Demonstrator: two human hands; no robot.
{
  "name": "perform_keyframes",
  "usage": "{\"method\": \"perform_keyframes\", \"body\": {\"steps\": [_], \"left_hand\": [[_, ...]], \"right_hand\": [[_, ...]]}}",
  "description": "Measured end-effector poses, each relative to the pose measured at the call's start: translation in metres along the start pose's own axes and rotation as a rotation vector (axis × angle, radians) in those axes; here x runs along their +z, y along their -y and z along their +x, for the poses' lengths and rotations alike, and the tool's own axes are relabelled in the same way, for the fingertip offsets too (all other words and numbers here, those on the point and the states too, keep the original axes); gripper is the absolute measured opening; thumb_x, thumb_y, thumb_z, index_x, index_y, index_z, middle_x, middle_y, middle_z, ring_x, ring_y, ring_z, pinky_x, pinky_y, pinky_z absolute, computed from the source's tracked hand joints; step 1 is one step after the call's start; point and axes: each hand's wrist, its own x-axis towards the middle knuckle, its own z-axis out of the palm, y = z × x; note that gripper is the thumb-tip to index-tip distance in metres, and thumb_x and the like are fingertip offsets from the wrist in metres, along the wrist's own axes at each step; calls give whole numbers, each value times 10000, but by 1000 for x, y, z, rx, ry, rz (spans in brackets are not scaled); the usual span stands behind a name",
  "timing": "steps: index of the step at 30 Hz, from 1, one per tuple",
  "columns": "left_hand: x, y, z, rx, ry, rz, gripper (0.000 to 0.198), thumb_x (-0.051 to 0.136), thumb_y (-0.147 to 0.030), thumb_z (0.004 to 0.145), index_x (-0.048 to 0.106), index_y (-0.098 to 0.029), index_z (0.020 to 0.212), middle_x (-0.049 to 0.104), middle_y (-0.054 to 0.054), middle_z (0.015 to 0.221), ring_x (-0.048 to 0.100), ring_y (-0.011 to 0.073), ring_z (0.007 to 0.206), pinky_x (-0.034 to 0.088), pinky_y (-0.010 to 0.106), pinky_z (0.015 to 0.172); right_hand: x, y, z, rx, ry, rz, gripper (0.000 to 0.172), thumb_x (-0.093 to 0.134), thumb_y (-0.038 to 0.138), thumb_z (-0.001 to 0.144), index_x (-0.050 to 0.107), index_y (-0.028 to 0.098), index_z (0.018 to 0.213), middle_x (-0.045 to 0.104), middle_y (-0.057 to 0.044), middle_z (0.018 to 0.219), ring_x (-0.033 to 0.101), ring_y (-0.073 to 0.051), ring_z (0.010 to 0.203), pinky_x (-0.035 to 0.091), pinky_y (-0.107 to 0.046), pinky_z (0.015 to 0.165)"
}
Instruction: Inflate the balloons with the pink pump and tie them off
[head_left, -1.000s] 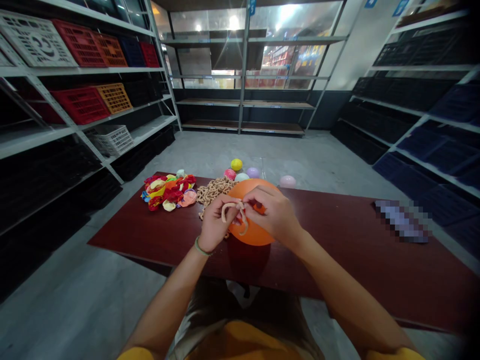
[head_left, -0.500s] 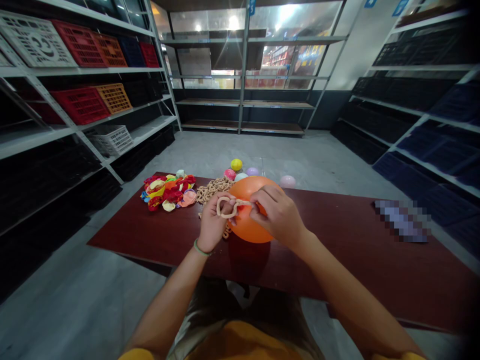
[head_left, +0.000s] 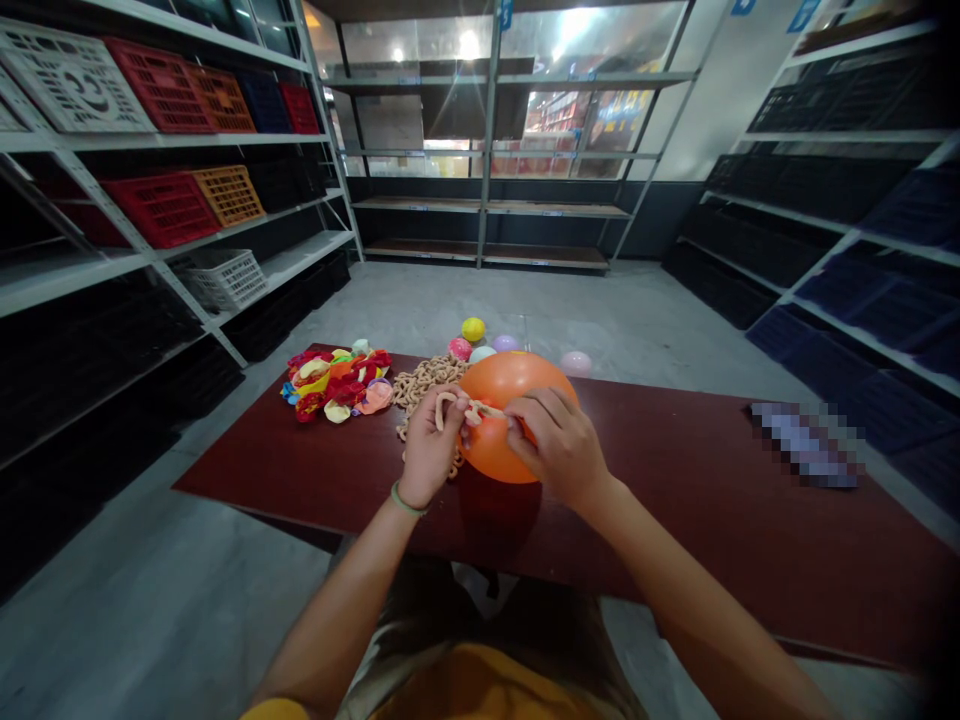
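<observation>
My left hand (head_left: 433, 445) is closed on a beige cord loop (head_left: 444, 408), pinched between thumb and fingers. Close by on the right, my right hand (head_left: 562, 440) pinches a thin pale strand that runs across to the loop. Whether that strand is cord or the balloon's neck I cannot tell. Right behind both hands is a large inflated orange balloon (head_left: 495, 455), its middle partly covered by my fingers. A heap of beige cord loops (head_left: 427, 380) lies just beyond my left hand, with a few loops trailing toward me.
On the dark red table (head_left: 675, 480), a pile of limp coloured balloons (head_left: 341, 385) lies at the left and a blurred purple item (head_left: 806, 445) at the right. Small inflated balloons, one yellow (head_left: 473, 329), sit beyond the far edge. Shelves with crates (head_left: 161, 205) line the sides.
The beige loop has turned and now shows less of its ring in my left hand. My right hand has shifted slightly right, and the orange balloon has moved a little with it.
</observation>
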Motion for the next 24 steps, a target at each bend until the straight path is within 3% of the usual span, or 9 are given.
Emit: {"method": "perform_keyframes", "body": {"steps": [3, 6, 11, 15, 24], "left_hand": [[0, 2, -1, 26, 13, -12, 220, 669, -401, 885, 601, -195, 914, 584, -42, 642, 524, 88, 489, 444, 192, 474], [-1, 2, -1, 39, 31, 11, 211, 663, -393, 891, 607, -191, 918, 585, -41, 634, 532, 86, 489, 446, 188, 476], [-1, 1, -2, 41, 51, 21, 208, 666, -396, 886, 611, -201, 932, 571, -45, 632, 524, 89, 474, 434, 187, 444], [2, -2, -3, 47, 43, 21, 215, 656, -404, 893, 602, -197, 911, 560, -45, 626, 521, 89, 476, 441, 190, 454], [6, 7, -6, 27, 3, -38, 236, 657, -417, 895, 595, -190, 924, 573, -32, 658, 541, 96, 530, 469, 202, 515]], "right_hand": [[0, 3, -2, 21, -40, 15, 226, 555, 198, 920, 588, 166, 1141, 680, -104, 997, 614, -237, 924, 522, -369, 849], [-1, 5, 0, 1, -5, -53, 346, 588, 280, 937, 574, 146, 1257, 683, -115, 1026, 615, -240, 902, 517, -370, 834], [0, 4, 5, -35, 41, -84, 121, 570, 211, 966, 679, 193, 1016, 694, -50, 874, 592, -189, 775, 495, -326, 753], [2, 4, 3, -71, 26, -119, 142, 539, 156, 976, 664, 182, 913, 702, -45, 857, 596, -179, 790, 491, -318, 745], [4, -3, -9, -133, 15, -185, 144, 527, 107, 965, 652, 167, 924, 678, -63, 841, 589, -188, 786, 508, -325, 737]]}}
